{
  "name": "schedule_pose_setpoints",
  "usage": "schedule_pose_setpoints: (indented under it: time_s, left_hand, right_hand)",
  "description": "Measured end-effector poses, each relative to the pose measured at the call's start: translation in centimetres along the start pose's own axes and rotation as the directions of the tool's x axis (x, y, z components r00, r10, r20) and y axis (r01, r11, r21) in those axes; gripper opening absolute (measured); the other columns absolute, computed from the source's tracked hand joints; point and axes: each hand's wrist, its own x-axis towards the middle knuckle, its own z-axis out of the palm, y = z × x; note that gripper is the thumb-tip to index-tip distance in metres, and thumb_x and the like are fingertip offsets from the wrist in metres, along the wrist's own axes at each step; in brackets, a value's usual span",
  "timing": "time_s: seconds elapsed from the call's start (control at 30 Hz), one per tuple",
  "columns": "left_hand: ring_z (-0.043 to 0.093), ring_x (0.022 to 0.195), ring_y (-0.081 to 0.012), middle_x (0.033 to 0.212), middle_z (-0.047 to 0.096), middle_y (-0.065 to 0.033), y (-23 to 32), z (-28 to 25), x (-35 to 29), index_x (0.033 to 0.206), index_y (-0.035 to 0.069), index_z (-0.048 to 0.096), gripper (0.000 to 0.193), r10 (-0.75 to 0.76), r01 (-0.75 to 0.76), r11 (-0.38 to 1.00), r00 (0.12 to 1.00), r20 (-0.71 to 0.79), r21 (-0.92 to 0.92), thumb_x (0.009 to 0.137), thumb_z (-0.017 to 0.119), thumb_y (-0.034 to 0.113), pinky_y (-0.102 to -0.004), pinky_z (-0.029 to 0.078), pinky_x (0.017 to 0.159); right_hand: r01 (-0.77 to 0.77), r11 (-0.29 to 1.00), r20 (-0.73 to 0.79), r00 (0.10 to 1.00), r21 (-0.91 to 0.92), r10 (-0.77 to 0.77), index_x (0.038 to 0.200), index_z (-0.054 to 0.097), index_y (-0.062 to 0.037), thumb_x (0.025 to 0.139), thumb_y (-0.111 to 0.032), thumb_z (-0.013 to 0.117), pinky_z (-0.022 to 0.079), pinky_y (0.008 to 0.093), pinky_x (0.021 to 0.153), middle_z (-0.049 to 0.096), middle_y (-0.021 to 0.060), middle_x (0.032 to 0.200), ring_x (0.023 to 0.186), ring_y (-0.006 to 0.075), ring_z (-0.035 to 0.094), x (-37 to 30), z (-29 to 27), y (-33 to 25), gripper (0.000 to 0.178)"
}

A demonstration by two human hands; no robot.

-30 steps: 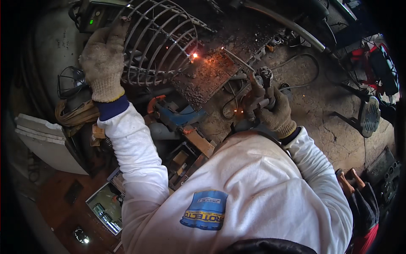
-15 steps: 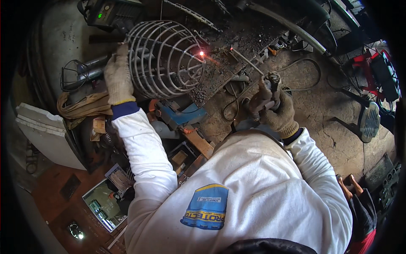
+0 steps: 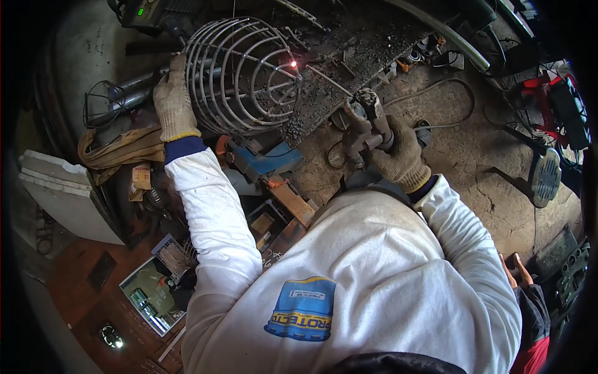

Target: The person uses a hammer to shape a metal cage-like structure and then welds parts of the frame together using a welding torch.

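Note:
A dome-shaped cage of grey metal rods (image 3: 268,64) lies on its side, narrow end to the right. My left hand (image 3: 173,103), in a beige knit glove, is closed on the cage's wide left rim; the fingertips are partly hidden. A glowing red-white spot (image 3: 293,64) sits near the cage's narrow end. My right hand (image 3: 402,153), gloved too, is wrapped round a worn welding electrode holder (image 3: 364,128). A thin welding electrode (image 3: 328,82) sticks out of it, its tip just right of the glowing spot and apart from it.
Beneath the cage is a dark metal surface with black grit (image 3: 374,53). A welding machine (image 3: 149,14) stands far left. A cable (image 3: 470,103) loops across the floor. Nearby are a blue tool (image 3: 268,159), a white slab (image 3: 68,193), and another person (image 3: 532,311) at lower right.
My right hand has moved left with the electrode holder, bringing the electrode's tip closer to the glowing spot. The cage's narrow end appears slightly higher in view. My left hand keeps its grip.

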Motion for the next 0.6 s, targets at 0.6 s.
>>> schedule_pose_setpoints:
  time_s: [0.6]
  left_hand:
    - [0.065, 0.096, -0.0231, 0.113, 0.068, -0.0158, -1.5, -0.3, 1.3, 0.124, -0.008, 0.059, 0.066, -0.026, 0.028, 0.998, 0.999, 0.027, -0.058, 0.091, 0.061, 0.049, -0.0325, 0.049, 0.087]
  right_hand:
    - [0.092, 0.993, 0.062, 0.994, -0.07, -0.088, 0.119, 0.06, 0.0005, 0.069, -0.02, 0.072, 0.055, 0.0354, 0.079, 0.07, 0.0164, 0.098, 0.089, 0.0268, 0.071, 1.0, 0.4, 0.1, 0.055]
